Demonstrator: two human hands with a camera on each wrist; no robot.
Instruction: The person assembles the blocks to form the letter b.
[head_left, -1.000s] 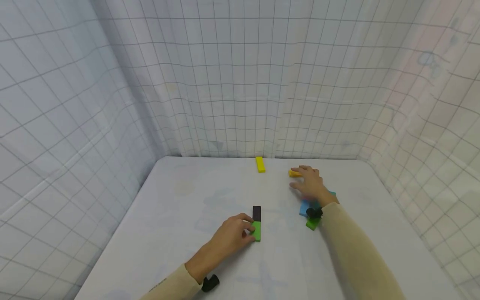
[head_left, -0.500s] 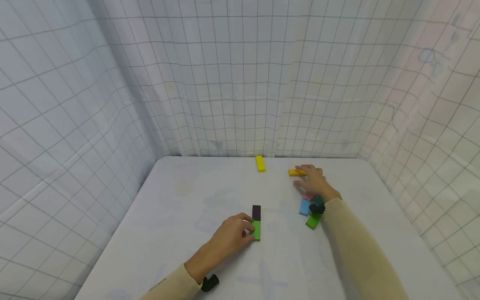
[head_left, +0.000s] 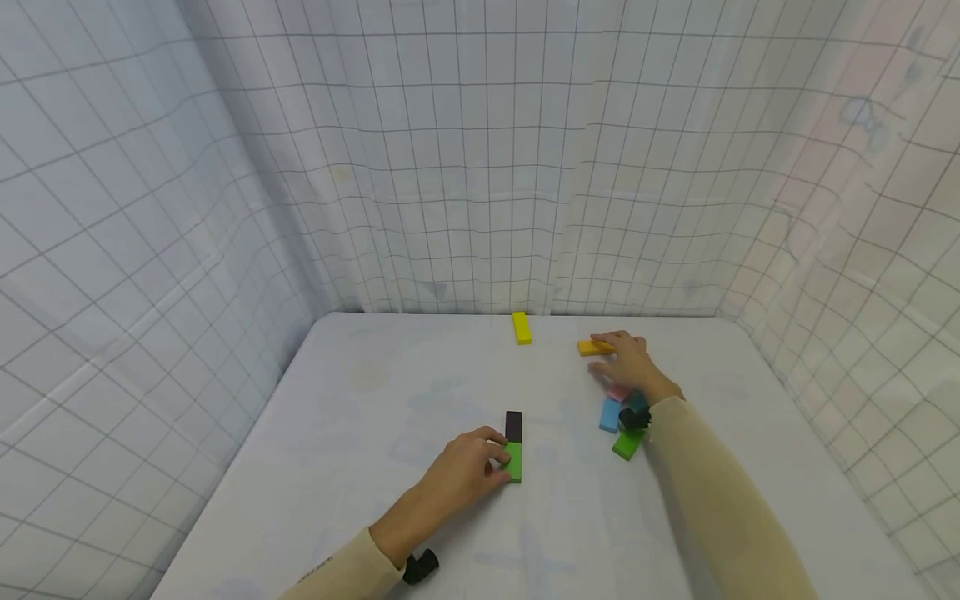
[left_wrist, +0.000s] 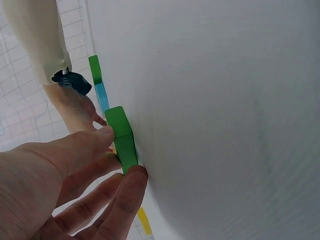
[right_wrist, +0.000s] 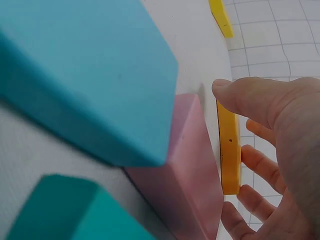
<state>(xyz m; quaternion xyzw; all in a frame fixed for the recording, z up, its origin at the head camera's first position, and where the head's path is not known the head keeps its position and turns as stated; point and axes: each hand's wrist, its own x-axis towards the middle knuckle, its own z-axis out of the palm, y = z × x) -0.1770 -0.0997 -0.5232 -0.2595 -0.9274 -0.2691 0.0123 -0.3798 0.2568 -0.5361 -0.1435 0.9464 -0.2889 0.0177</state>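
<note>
On the white table, a green block (head_left: 514,464) lies end to end with a black block (head_left: 513,426). My left hand (head_left: 461,468) holds the green block; in the left wrist view its thumb touches one side and a fingertip lies at the block's lower end. Farther back, my right hand (head_left: 630,367) reaches over an orange block (head_left: 592,348). Its fingers lie along the far side of that block. The thumb stands apart from it in the head view, though it overlaps the block's end in the right wrist view.
Under the right wrist lie a pink block (head_left: 618,392), a light blue block (head_left: 610,415), a teal block (head_left: 637,402) and another green block (head_left: 628,444). A yellow block (head_left: 522,327) lies by the back edge. Grid-patterned curtains (head_left: 480,167) surround the table.
The right hand has shifted slightly right, uncovering more of the orange block and the pink block beneath the wrist. The left hand has stayed at the green block.
</note>
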